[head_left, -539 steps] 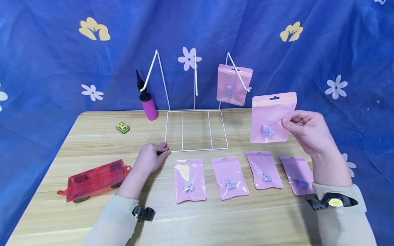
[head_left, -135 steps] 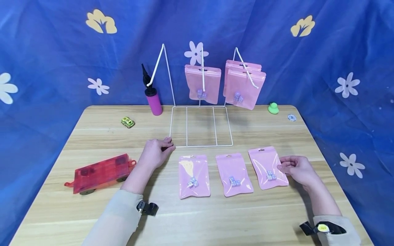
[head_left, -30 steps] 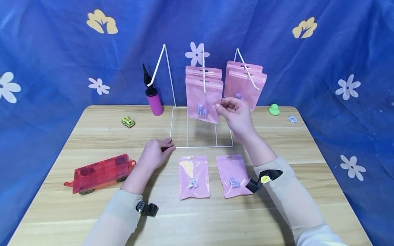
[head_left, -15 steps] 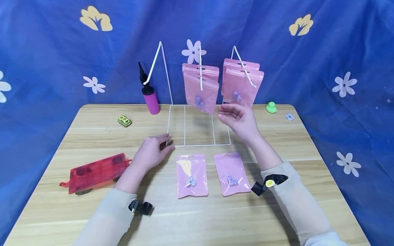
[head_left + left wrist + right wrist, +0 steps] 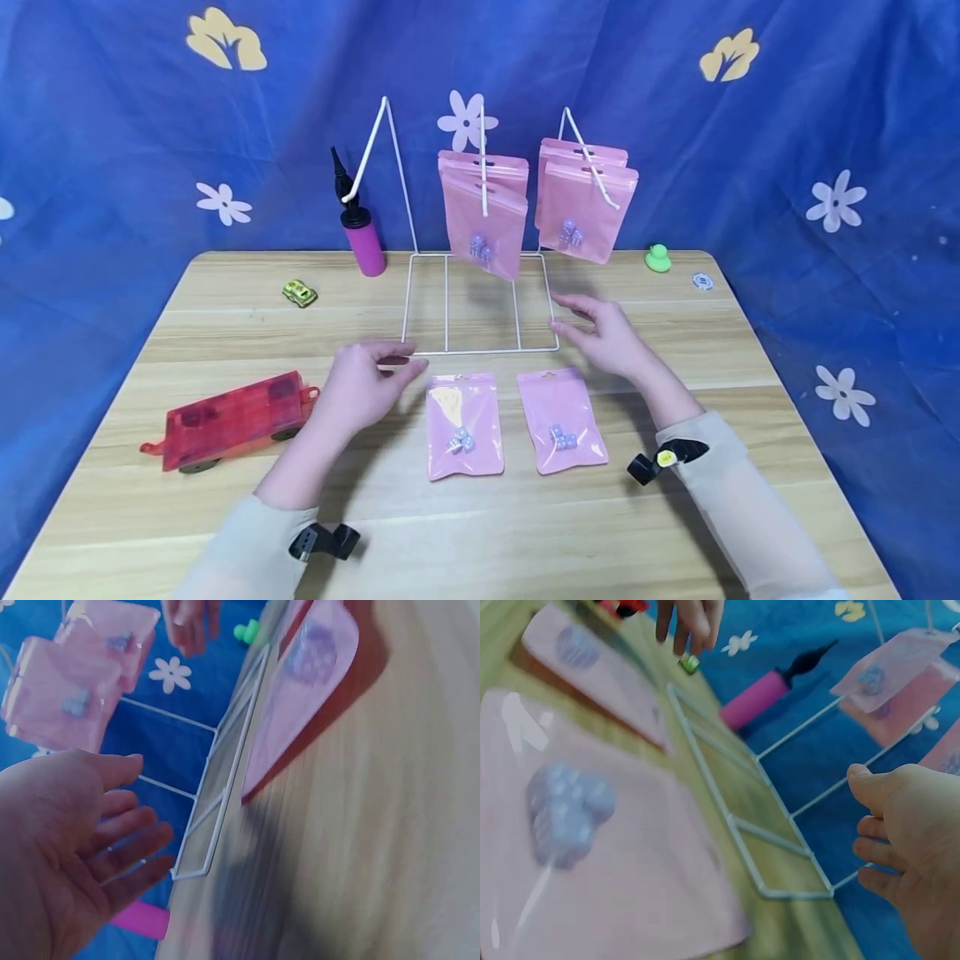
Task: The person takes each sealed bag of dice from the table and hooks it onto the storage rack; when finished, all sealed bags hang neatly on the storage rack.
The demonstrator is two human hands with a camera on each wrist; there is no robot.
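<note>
On wooden table [image 5: 225, 333] before blue flowered cloth [image 5: 112, 150], 2 pink pouches [image 5: 463, 425], both grips released.

Your white wire display rack [image 5: 480, 308] at frame centre on the wooden table [image 5: 525, 533], four pink zip pouches [image 5: 483, 208] hanging from it, two pink dice pouches [image 5: 463, 425] lying below it, red translucent toy truck [image 5: 228, 419] lower left, magenta hand pump [image 5: 358, 233] left of the rack, green toy [image 5: 657, 258] right of it.
</note>
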